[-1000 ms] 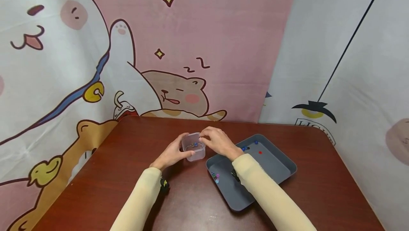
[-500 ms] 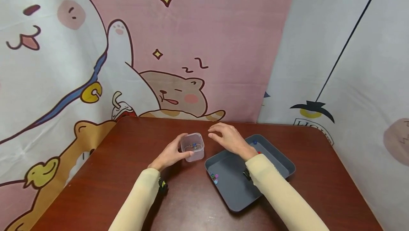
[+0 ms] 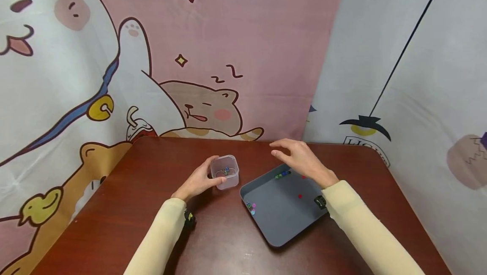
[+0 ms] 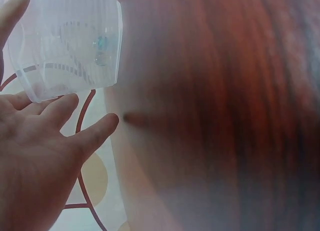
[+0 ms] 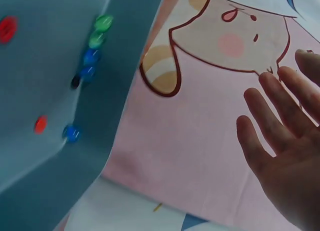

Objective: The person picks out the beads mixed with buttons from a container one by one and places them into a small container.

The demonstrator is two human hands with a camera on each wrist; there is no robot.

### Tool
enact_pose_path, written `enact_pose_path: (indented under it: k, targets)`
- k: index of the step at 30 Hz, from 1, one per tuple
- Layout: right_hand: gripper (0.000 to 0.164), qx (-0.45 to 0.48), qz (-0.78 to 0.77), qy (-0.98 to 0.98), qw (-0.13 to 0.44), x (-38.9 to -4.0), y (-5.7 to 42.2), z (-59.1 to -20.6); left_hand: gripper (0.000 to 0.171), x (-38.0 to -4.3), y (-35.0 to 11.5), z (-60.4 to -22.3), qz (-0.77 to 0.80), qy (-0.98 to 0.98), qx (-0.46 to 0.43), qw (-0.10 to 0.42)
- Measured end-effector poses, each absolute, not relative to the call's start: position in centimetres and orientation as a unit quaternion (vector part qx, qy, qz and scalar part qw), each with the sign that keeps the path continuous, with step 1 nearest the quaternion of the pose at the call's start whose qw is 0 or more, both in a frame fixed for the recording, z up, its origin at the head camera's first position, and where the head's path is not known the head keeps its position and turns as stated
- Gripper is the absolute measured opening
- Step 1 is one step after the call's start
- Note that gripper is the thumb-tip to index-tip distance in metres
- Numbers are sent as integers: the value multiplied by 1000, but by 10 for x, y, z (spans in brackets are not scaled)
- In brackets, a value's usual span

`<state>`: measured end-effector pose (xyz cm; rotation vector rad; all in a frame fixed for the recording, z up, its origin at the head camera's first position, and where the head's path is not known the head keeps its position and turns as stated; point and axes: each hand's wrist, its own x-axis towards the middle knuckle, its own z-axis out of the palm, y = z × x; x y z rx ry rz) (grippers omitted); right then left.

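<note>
My left hand (image 3: pixel 195 183) holds a small clear plastic container (image 3: pixel 231 181) between thumb and fingers, left of the tray. A few small blue and dark pieces lie inside the container, which also shows in the left wrist view. My right hand (image 3: pixel 302 160), fingers apart and nothing in them, hovers over the far side of a grey tray (image 3: pixel 277 226). In the right wrist view, green pieces (image 5: pixel 97 39), blue pieces (image 5: pixel 91 56) and a black piece (image 5: pixel 75 82) line the tray's wall. Two red round pieces (image 5: pixel 40 124) lie on its floor, and another blue piece (image 5: pixel 72 133) sits at a corner.
Several purple, green and light blue pieces (image 3: pixel 253 212) cluster at the tray's left corner. Both things rest on a dark red-brown table (image 3: pixel 114 216). A cartoon-printed cloth (image 3: pixel 266 55) hangs behind the table's far edge.
My right hand has left the container's rim, where its fingers were pinched together, and moved right over the tray with fingers spread. My left hand keeps holding the container.
</note>
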<state>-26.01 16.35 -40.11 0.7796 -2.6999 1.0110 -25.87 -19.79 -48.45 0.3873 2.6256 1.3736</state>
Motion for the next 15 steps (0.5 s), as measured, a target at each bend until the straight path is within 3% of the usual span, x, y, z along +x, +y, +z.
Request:
enact_pose_path:
  k: [15]
  targets:
    - [31, 285, 270, -920, 0, -260, 211, -438, 92, -258, -199, -483, 455, 877, 140, 66]
